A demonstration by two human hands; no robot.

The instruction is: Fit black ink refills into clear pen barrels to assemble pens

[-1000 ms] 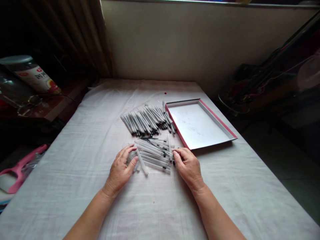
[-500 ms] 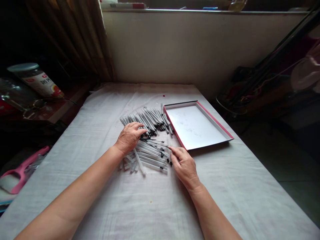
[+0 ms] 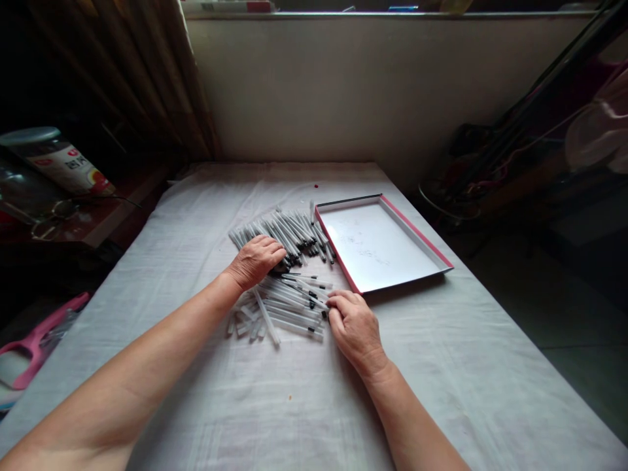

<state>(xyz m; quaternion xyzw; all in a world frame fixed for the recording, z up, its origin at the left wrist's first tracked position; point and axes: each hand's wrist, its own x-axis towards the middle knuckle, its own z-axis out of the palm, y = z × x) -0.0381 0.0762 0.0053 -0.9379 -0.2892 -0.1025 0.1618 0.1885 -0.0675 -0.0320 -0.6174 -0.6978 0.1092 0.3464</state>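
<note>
My left hand [image 3: 258, 260] rests on the front of a pile of clear pens with black ends [image 3: 289, 232]. Its fingers are curled, and whatever lies under them is hidden. On the near side, a looser heap of translucent pen barrels [image 3: 294, 314] spreads over the cloth, with some thin dark refills [image 3: 299, 275] among them. At the right end of this heap, my right hand [image 3: 358, 330] has thumb and fingers closed at the end of a clear pen. Short clear caps [image 3: 244, 325] lie at the heap's left.
A shallow white tray with red edges [image 3: 338, 252] stands to the right of the pens. The cloth-covered table [image 3: 245, 405] meets a wall at the back. Off to the left are a lidded jar [image 3: 69, 163] and a pink-handled thing [image 3: 36, 343].
My right hand has drawn slightly down and its fingers have closed in toward the barrels' ends. My left hand has curled lower over the pile. The whole view has shifted a little.
</note>
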